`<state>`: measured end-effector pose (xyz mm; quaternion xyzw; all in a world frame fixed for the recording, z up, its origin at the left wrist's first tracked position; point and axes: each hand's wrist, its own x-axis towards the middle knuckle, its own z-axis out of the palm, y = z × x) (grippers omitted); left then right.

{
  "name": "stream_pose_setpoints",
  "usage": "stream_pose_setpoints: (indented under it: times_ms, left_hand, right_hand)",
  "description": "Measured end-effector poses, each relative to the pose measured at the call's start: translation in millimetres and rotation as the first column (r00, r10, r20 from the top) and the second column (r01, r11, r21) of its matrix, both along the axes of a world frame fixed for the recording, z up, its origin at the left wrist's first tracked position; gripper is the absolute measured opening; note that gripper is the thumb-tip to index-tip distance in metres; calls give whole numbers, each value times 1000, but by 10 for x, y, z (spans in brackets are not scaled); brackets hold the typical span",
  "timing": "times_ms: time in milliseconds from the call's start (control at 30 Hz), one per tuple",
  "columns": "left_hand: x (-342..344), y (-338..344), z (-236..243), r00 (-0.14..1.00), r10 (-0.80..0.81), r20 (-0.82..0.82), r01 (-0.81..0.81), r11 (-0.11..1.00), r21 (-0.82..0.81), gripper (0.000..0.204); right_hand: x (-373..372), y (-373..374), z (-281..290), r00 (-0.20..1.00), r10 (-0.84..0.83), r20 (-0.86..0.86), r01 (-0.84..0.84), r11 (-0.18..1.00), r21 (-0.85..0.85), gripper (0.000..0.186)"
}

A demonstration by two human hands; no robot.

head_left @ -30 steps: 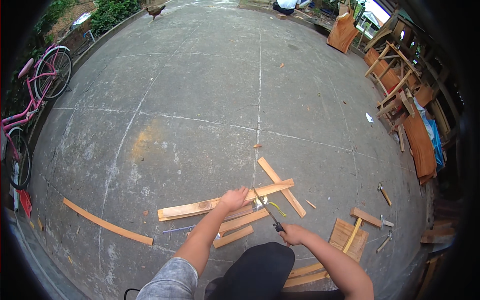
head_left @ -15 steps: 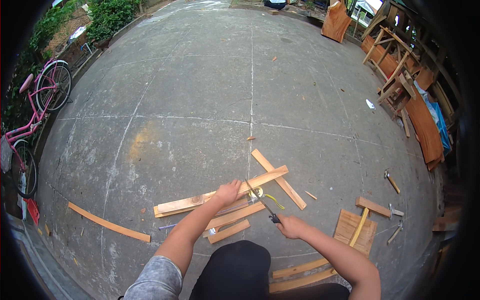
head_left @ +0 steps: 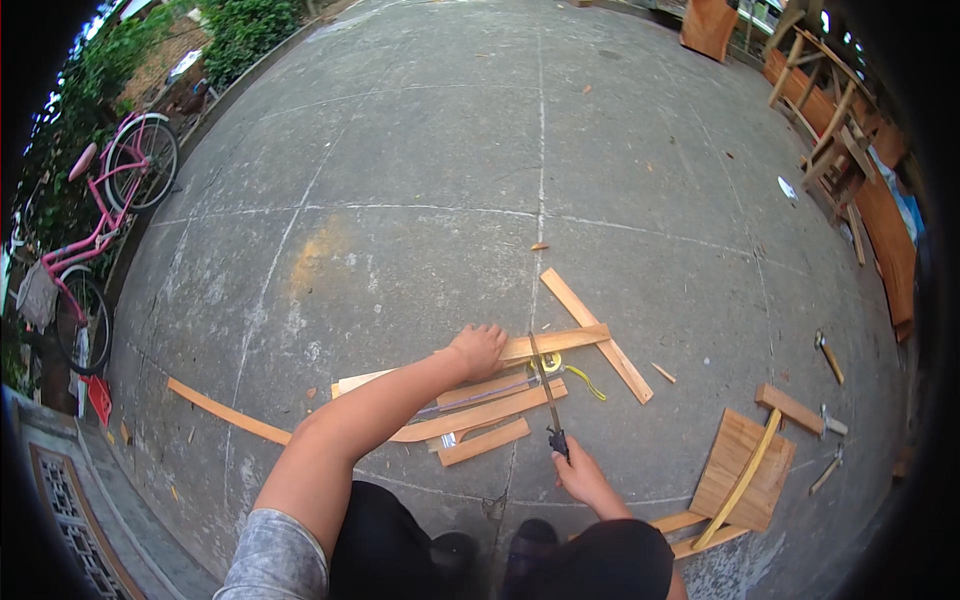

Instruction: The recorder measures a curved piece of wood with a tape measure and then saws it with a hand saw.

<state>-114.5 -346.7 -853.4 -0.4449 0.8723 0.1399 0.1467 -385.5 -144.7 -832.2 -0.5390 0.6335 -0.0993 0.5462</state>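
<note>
My left hand (head_left: pixel 480 352) is closed over a long wooden plank (head_left: pixel 575 340) and presses it down, left of the blade. In my right hand (head_left: pixel 588 475) is the black handle of a hand saw (head_left: pixel 545 375), whose narrow blade crosses the plank. How deep the blade sits in the wood cannot be made out. Under the plank's right end lies a slanting wooden slat (head_left: pixel 625 364). Beside the blade rests a yellow tape measure (head_left: pixel 547 363) with a yellow strap. Nearer me lie a longer board (head_left: pixel 490 411) and a short wood piece (head_left: pixel 484 441), beside a partly hidden paintbrush-like object.
A thin wooden strip (head_left: pixel 228 412) lies on the concrete at left. To the right are a square board (head_left: pixel 735 468), a wood block (head_left: pixel 789 408) and several hammers (head_left: pixel 829 357). A pink bicycle (head_left: pixel 108 205) stands far left; wooden trestles (head_left: pixel 822 100) and slabs line the right edge.
The saw has turned more upright across the plank, and my right hand is nearer my body. My left hand stays on the plank. The whole view has shifted, showing both knees and shoes.
</note>
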Motion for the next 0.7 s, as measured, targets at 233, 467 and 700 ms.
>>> stream_pose_setpoints:
  times_ms: [233, 467, 700]
  left_hand:
    - [73, 296, 13, 975, 157, -157, -154, 988, 31, 60]
    - [40, 565, -549, 862, 239, -447, -350, 918, -185, 64]
    - [-13, 476, -513, 843, 355, -404, -432, 894, -115, 58]
  right_hand:
    - [-28, 81, -271, 965, -234, 115, 227, 971, 72, 21]
    - [146, 138, -560, 977, -212, 18, 211, 954, -214, 34]
    - [173, 29, -500, 971, -235, 48, 240, 955, -176, 32]
